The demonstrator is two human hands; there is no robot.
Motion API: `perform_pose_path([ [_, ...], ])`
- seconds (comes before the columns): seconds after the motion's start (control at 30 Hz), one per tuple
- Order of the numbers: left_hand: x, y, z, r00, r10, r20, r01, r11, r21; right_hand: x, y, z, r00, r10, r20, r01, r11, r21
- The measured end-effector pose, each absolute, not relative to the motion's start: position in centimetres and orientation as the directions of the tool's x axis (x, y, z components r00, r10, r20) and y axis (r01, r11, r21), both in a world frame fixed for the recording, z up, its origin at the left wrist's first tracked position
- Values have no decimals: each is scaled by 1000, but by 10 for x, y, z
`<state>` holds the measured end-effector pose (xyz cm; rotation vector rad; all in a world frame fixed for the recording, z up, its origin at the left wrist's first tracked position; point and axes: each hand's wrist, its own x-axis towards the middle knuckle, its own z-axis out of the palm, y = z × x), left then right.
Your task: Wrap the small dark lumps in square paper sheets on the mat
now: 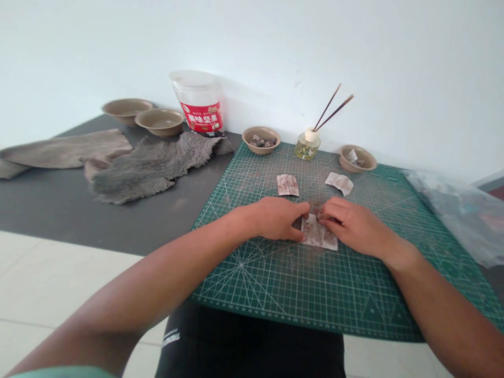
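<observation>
A small whitish square like paper or cloth, stained reddish brown, lies on the green cutting mat in front of me. My left hand steadies its left side, thumb on the lower edge and index finger near the top corner, with a gap between them. At the upper right part of the same square, my right hand has its fingertips pinched together. What sits between those fingertips is too small to make out. Beyond my hands lie a similar stained square and a paler, curled one.
Along the wall stand a bowl of small stones or lumps, a reed diffuser, a bowl with a whitish scrap and a red-labelled tub. Grey rags and two bowls are left; a plastic bag is right.
</observation>
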<state>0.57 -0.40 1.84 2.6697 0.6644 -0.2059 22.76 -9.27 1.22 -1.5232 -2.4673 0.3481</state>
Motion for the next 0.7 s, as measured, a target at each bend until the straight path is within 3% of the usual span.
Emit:
perform_pose_path([
  [0.13, 6, -4, 18, 882, 418, -220, 470, -823, 320, 227, -94, 14, -563, 825, -53, 763, 494, -416],
  [0.3, 6, -4, 17, 883, 417, -215, 467, -820, 331, 228, -93, 15, -482, 876, 5, 815, 451, -365],
  [0.47, 5, -3, 16, 893, 403, -198, 448, -834, 323, 225, -95, 17, -586, 808, -58, 738, 504, -449],
  [0.6, 5, -3, 16, 889, 412, -201, 457, -828, 324, 226, -94, 15, -426, 904, 36, 841, 411, -351],
  [0.7, 5, -3, 17, 886, 413, -209, 462, -826, 323, 226, -94, 15, -530, 847, -45, 777, 464, -426],
])
